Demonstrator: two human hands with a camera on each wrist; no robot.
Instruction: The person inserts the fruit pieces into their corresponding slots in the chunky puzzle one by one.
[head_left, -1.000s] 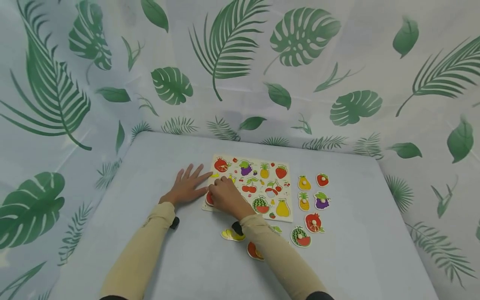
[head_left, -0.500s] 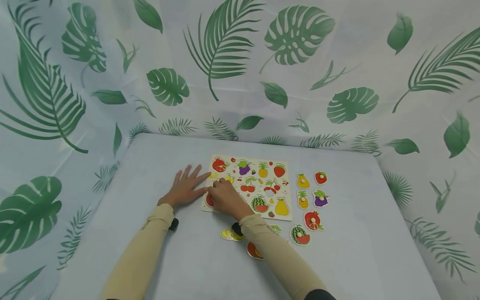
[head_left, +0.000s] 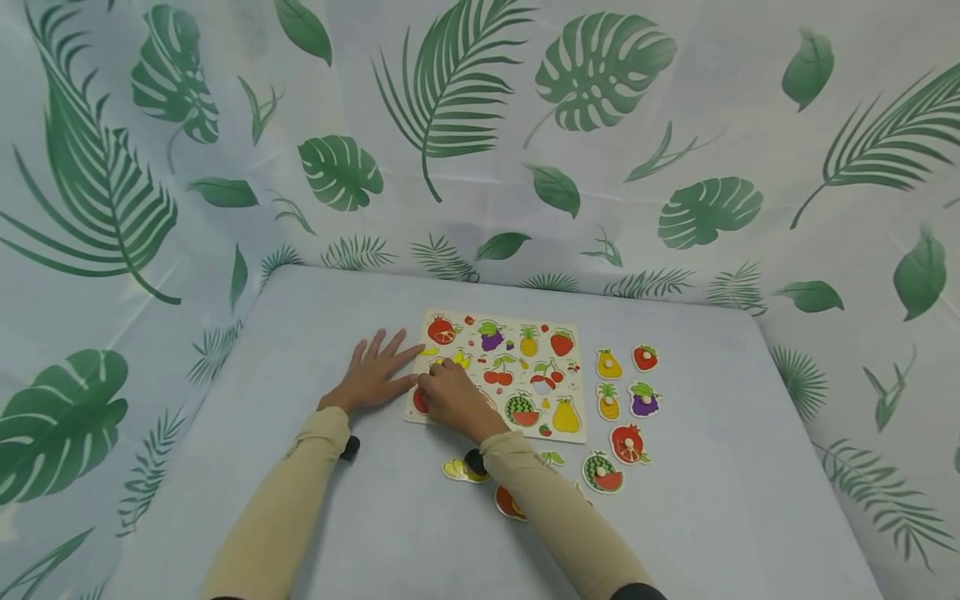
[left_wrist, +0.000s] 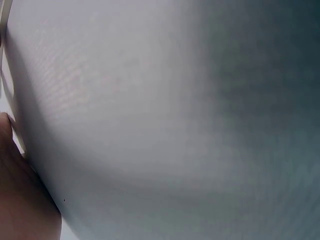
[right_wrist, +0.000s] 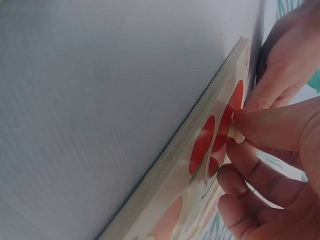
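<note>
A cream puzzle board (head_left: 512,319) printed with fruit lies flat on the table. My right hand (head_left: 455,400) is over its lower left part. In the right wrist view, the thumb and fingertips of the right hand (right_wrist: 280,160) pinch the small knob of a red puzzle piece (right_wrist: 220,142), which lies against the board; its exact fruit is partly hidden. Fingers spread, my left hand (head_left: 370,375) lies at the board's left edge, with the index finger touching it. The left wrist view is mostly blurred cloth, with part of the left hand (left_wrist: 25,195) at the lower left.
Right of the board lie knobbed pieces: a pear (head_left: 608,364), strawberry (head_left: 645,358), pineapple (head_left: 608,406), grapes (head_left: 642,403), pomegranate (head_left: 627,447) and watermelon (head_left: 598,468). A yellow piece (head_left: 456,470) and a reddish piece (head_left: 506,500) lie in front, partly under the right arm.
The right hand stays at the same corner, its fingers lowered very slightly. The left hand and the loose pieces keep their places; the head view shifts a little.
</note>
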